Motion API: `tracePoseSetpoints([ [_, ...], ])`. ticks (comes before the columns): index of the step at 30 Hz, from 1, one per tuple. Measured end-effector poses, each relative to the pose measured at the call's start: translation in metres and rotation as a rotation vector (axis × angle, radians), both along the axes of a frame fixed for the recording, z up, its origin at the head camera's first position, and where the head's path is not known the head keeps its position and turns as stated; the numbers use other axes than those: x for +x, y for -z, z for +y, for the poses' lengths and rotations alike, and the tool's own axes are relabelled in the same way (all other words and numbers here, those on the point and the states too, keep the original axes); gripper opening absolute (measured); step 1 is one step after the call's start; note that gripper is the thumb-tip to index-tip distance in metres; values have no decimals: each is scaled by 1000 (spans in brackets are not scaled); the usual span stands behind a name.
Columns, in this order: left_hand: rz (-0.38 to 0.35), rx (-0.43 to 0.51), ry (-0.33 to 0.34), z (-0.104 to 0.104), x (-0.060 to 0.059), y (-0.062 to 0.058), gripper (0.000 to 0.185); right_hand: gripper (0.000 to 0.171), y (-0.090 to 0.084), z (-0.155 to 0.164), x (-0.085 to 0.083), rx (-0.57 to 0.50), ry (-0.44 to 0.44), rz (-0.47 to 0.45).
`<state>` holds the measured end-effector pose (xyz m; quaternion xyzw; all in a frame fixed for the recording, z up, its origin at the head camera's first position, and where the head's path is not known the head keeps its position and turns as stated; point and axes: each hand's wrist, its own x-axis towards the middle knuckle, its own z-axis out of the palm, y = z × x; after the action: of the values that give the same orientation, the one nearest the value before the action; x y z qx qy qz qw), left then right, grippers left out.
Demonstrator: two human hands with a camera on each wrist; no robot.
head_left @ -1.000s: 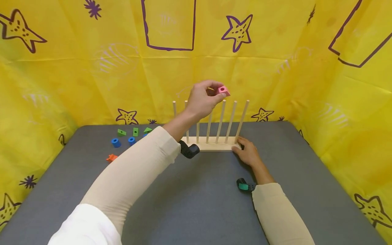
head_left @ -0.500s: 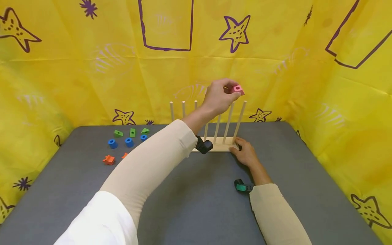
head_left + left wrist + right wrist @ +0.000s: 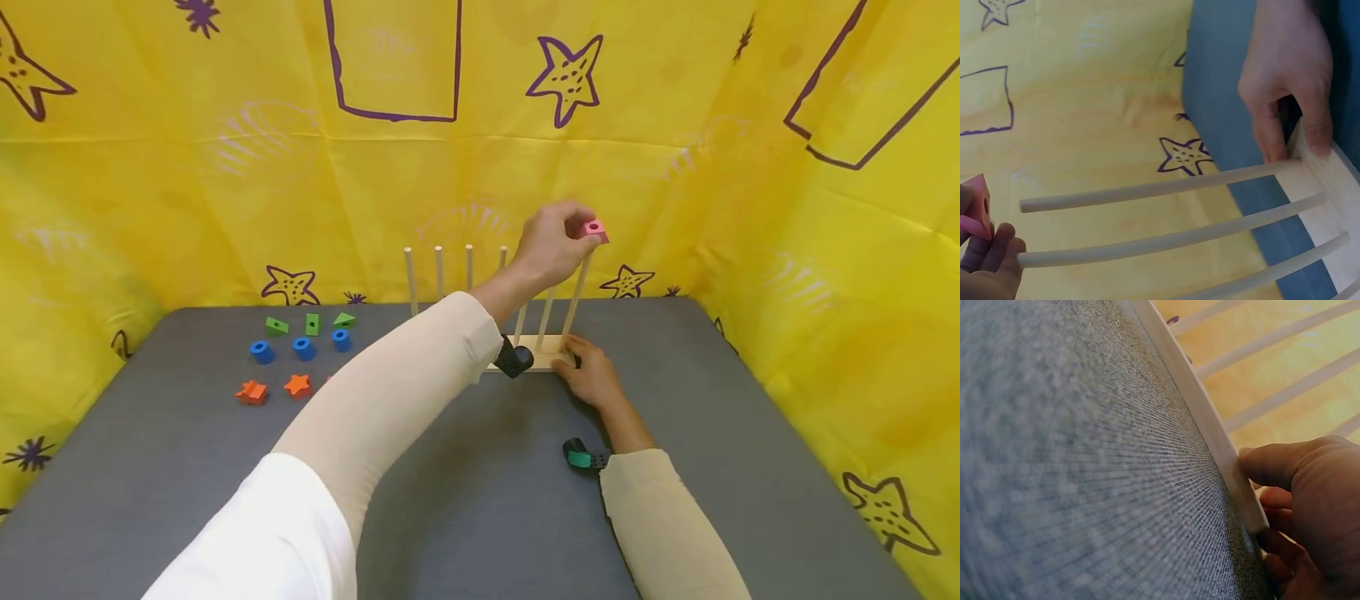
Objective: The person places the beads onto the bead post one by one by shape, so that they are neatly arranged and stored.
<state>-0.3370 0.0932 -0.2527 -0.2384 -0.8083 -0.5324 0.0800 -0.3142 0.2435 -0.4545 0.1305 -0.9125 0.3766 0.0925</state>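
A wooden peg rack [image 3: 550, 355] stands at the back of the grey mat, with several upright pegs. My left hand [image 3: 557, 243] is raised over it and pinches a small pink block [image 3: 594, 229] with a hole, right at the tip of the rightmost peg [image 3: 577, 293]. In the left wrist view the pink block [image 3: 977, 206] sits between my fingertips [image 3: 996, 252], just beside the peg tip [image 3: 1029, 204]. My right hand [image 3: 590, 377] grips the right end of the rack's base [image 3: 1210, 428], thumb on its front edge [image 3: 1272, 465].
Loose pieces lie at the back left of the mat [image 3: 480, 500]: blue cylinders [image 3: 262, 352], green blocks [image 3: 312, 323] and orange star shapes [image 3: 297, 385]. Yellow cloth walls [image 3: 825, 250] close in the back and both sides.
My left hand has carried the pink block rightward, from above the middle pegs to the tip of the rightmost peg. The right hand stays on the base.
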Motion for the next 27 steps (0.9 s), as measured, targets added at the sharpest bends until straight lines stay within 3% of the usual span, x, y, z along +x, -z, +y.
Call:
tracePoseSetpoints([
  [9,-10,-3,-33,3,-9,12,25,51,-3,-8,-1,-10,10,-23],
  [19,-5,-43,-68,10,-9,21,36,50,-6,-7,-3,-17,23,-37],
  [27,-25,2,-110,18,-6,43,25,47,0,-1,-2,-17,14,3],
])
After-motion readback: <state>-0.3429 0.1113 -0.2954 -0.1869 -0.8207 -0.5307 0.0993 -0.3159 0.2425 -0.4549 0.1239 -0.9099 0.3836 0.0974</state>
